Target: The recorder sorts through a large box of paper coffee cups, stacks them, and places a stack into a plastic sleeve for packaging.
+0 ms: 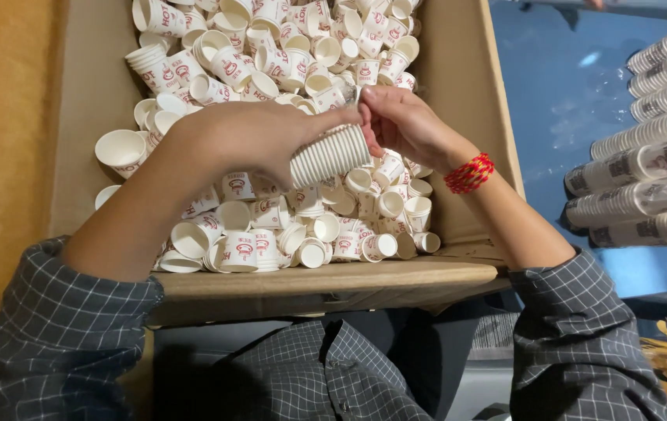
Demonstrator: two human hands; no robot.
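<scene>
A: Cup stack (328,154) lies sideways in the left hand (251,139), clenched around it, above the cardboard box (458,93) of loose paper cups (271,226).

B: Right hand (404,125)?

A: Fingertips pinch the stack's open end, just touching it. Red bracelet (470,173) on that wrist.

B: Risk?

A: Stack is tilted. If the squeeze loosens, nested cups could slide apart and drop back into the box. Squeeze too hard and the thin rims likely crush.

B: Sleeved stacks (645,187) at right?

A: Well apart, on the blue surface (560,93).
</scene>
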